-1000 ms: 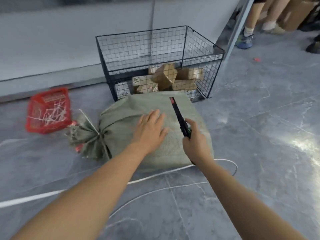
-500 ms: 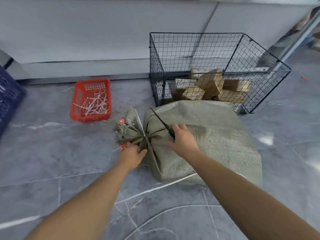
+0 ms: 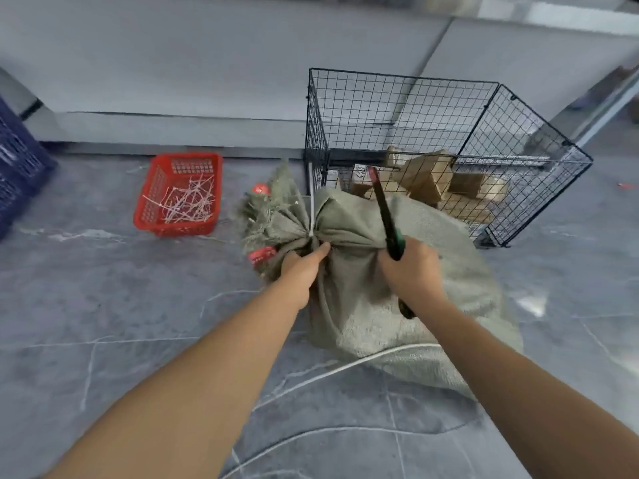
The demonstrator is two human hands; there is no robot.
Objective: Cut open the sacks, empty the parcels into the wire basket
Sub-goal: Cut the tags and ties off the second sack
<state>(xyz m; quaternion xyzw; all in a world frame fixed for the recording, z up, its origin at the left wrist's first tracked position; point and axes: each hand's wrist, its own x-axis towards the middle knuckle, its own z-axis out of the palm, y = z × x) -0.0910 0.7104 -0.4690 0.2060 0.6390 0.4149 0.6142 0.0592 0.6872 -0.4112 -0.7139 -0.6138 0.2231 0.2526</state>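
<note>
So the grey-green woven sack (image 3: 363, 323) is lying on its side on the floor (image 3: 103, 305), right under both palms, with its tied neck pointing away from the wire basket (image 3: 404, 76) that's sitting just past the fingertips. The left hand (image 3: 301, 267) is gripping the bunched neck from below, fingers curled into the gathers and one digit poking up against the knot where the white tie (image 3: 311, 202) is cinching it. The right hand (image 3: 408, 271) is clenched round a black cutting tool (image 3: 383, 209), whose red tip is sticking up and away beyond the knuckles, not on the tie yet. My guess is the cloth is going to be floppy and a bit rough, easy to pinch, while the body is bulging like it's full of boxes, so probably heavy and lumpy to tip. I'd be grabbing the neck just on the sack side of the tie, where the fabric is bunched thickest, so the snip is landing beyond the fingers, not at them. Some parcels (image 3: 427, 176) are sitting in the wire basket, and a red basket (image 3: 179, 195) of snipped ties is off to the outside of the left fingers.
</note>
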